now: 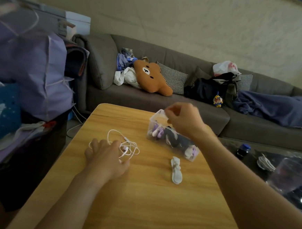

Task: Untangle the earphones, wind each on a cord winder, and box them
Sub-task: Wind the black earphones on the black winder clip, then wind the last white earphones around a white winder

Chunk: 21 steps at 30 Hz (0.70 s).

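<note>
The fingers [97,147] of the left hand [107,156] are laid loosely spread on the tabletop [139,203], nothing being gripped; the tangled white earphones [126,146] are touched at their near side, the cord loops lying just past the knuckles and toward the thumb. The fingers [172,109] of the right hand [184,119] are curled together over the far end of the clear box [171,139]; whether the box's rim or something small is pinched cannot be told. Dark and purple-and-white bundles are seen inside the box. A white cord winder [176,170] is lying flat on the tabletop, just in front of the box's near end and well apart from both hands.

The box is set close to the tabletop's right edge, the earphones toward the left edge. A broad stretch of bare wood is left between the forearms, toward the near edge. Beyond the far edge a grey sofa [183,106] is found.
</note>
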### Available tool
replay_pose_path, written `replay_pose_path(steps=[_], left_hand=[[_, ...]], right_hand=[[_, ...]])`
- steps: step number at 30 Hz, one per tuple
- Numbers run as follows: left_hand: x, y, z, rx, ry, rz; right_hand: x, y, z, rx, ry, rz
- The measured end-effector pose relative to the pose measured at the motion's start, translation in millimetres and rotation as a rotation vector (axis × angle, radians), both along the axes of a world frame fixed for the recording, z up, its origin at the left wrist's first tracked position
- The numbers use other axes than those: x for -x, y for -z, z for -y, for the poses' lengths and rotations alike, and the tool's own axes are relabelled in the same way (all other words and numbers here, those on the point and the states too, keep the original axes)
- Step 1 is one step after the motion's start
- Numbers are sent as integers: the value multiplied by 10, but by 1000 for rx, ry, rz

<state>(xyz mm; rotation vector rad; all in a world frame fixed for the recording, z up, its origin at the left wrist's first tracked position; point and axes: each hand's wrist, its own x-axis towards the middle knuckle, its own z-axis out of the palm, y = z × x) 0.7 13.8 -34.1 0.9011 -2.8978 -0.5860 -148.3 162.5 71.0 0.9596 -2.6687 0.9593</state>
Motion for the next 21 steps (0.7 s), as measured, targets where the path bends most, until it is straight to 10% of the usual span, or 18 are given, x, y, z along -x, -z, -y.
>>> replay_pose_path(steps=[6,10,21], left_hand=[[-115,11,-15,-33,70,-301],[-127,-30,-90,-330,206,-385],[-143,-27,-138,-34,207,-188]], right_hand=[[-600,707,27,-309,-289,140],[-771,1156,-55,-147,-294,73],[-753,1059,-456,-24,-213,135]])
